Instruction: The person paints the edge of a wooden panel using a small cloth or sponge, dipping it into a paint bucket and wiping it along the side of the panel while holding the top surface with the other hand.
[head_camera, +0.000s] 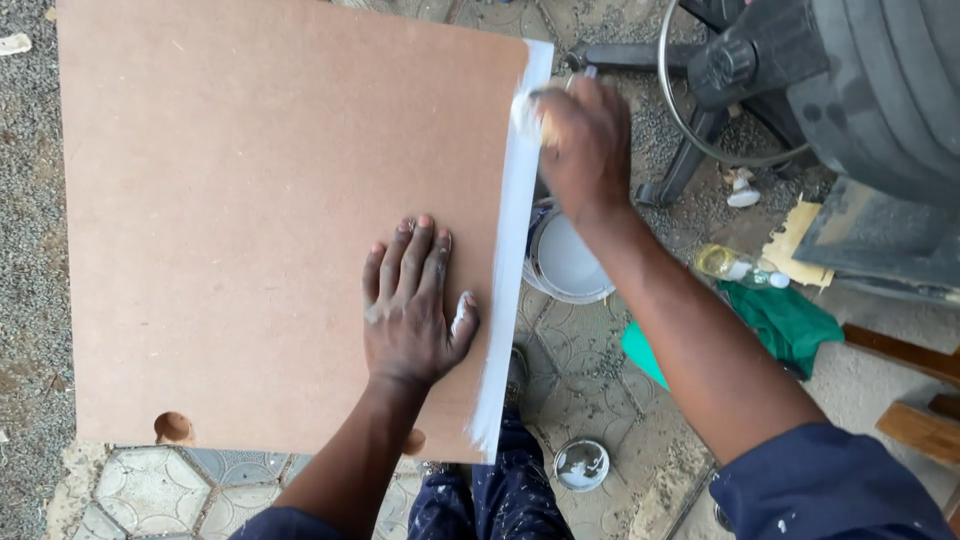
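Note:
A large brown fibreboard panel (250, 200) lies flat in front of me. Its right edge carries a white painted strip (512, 260). My left hand (412, 305) presses flat on the board near that edge, fingers spread, with white paint on the thumb. My right hand (580, 140) grips a paint-covered brush or pad (527, 112) against the top of the white strip. A round tin of white paint (566, 258) sits on the ground just right of the board, below my right forearm.
The paint tin's lid (582, 464) lies on the patterned paving by my knees. A black wheeled chair base (690, 120) and dark machine housing (880, 90) stand at upper right. A plastic bottle (735, 265), green cloth (785, 320) and wooden pieces (920, 425) lie right.

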